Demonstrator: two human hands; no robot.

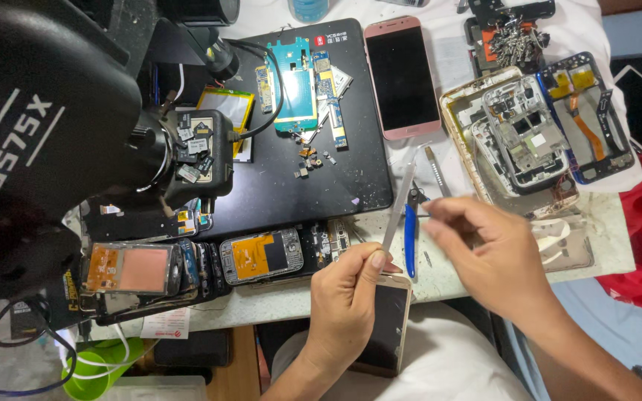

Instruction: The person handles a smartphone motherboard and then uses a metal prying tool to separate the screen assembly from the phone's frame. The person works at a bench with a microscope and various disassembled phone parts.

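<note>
Phone (384, 327) under L hand (343, 297)

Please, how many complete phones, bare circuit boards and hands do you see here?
Complete phones: 2, the pink phone and the gold phone under the left hand
Bare circuit boards: 1, the teal board
Hands: 2, with the right hand
Total: 5

I watched the left hand (347, 293) sit low and central, fingers curled into a loose fist, thumb pressed upward along them in a firm pinch. The right hand (493, 256) reached in from the lower right, forearm angled, fingers extended leftward and drawn together at their tips.
</note>
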